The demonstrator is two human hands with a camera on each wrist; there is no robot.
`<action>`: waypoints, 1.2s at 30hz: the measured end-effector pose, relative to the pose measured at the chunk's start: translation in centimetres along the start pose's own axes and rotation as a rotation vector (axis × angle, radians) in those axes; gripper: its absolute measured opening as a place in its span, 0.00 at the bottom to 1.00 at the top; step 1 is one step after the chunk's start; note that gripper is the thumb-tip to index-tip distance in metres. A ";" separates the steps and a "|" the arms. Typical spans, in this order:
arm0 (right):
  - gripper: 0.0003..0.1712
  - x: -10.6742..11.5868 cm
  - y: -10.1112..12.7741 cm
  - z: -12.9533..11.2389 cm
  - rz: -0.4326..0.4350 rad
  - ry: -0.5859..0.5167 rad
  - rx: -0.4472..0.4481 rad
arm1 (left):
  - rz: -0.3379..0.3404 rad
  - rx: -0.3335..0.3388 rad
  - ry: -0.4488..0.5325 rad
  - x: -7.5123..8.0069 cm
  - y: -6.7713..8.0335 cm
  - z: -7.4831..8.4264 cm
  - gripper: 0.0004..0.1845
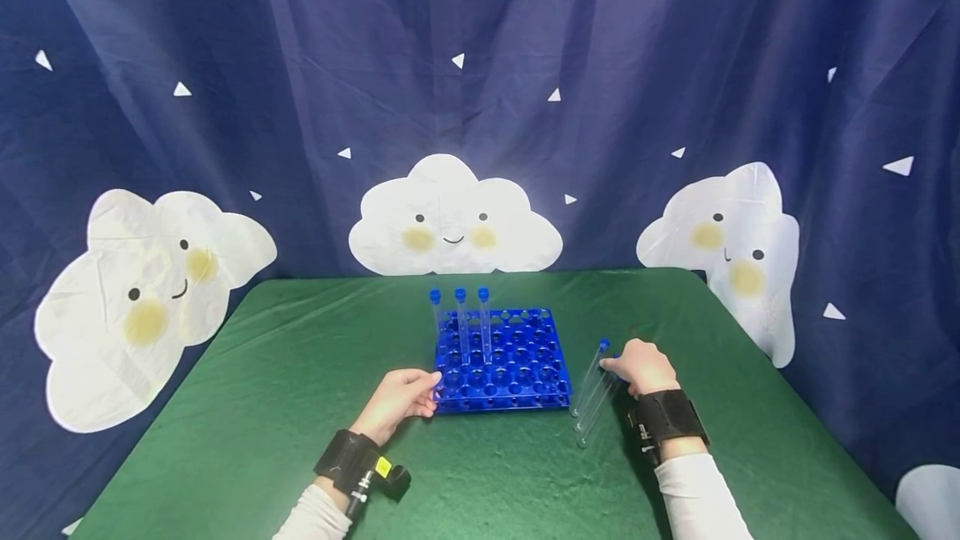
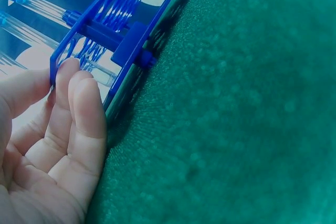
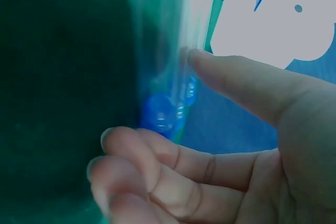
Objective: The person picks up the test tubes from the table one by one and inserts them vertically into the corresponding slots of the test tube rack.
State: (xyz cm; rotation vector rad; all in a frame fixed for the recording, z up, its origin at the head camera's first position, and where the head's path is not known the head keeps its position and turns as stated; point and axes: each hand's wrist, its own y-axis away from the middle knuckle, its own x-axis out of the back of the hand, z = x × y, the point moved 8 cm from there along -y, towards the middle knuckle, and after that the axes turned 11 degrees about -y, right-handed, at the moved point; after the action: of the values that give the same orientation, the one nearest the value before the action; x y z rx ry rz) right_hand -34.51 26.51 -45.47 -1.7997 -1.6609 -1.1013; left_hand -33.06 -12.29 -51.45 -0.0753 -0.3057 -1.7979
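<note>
Below the middle, the left hand [image 1: 399, 398] pinches the blue rack [image 1: 504, 397]. At lower right, the right hand [image 1: 642, 367] is at the clear tubes [image 1: 589, 380], thumb and fingers spread.

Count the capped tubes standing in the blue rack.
3, all upright in the blue rack: left tube at its left edge in the head view, middle tube next, right tube nearest its centre. None seem hidden.

A curtained-off staging space, it seems: navy cloud-print curtain [image 1: 510, 23] sweeping from nine through twelve to three o'clock, a green-covered table [image 1: 480, 482] at six carrying a lab-style test-tube rack [image 1: 510, 367]
</note>
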 end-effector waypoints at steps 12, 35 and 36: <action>0.21 -0.2 -0.5 0.4 -0.022 -0.129 -0.032 | 0.007 0.003 -0.004 0.1 0.0 0.1 0.18; 0.17 0.8 -0.7 -1.0 0.027 -0.259 0.050 | -0.001 -0.004 0.002 0.0 0.2 0.2 0.17; 0.17 1.0 -0.7 -1.2 0.039 -0.258 0.057 | 0.000 -0.004 0.001 0.0 0.1 0.2 0.18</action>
State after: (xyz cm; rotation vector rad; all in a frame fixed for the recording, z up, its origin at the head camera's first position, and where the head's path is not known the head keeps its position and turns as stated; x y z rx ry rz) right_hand -35.48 26.33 -44.12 -1.9961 -1.7721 -0.8246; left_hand -32.94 -12.28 -51.26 -0.0772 -0.3012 -1.7986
